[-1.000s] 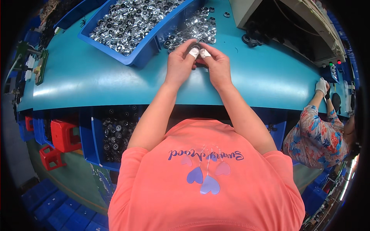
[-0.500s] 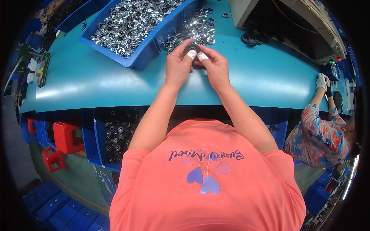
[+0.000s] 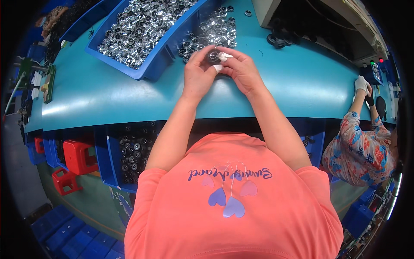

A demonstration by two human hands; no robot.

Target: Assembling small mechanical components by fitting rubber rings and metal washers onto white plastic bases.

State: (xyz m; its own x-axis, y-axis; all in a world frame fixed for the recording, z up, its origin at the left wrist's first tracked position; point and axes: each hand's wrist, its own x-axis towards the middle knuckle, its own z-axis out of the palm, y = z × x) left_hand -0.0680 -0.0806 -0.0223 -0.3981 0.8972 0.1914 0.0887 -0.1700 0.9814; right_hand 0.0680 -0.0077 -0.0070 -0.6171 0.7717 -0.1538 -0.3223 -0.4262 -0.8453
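bin left of loose parts pile — both on table | hands (touching) just before pile

A teal tabletop carries a blue bin of silvery metal rings at eleven o'clock, a loose ring pile at twelve, black rings at one

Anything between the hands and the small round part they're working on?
Nothing visible. The left hand and right hand both already pinch the small round metal part above the teal table, right beside the loose pile of parts.
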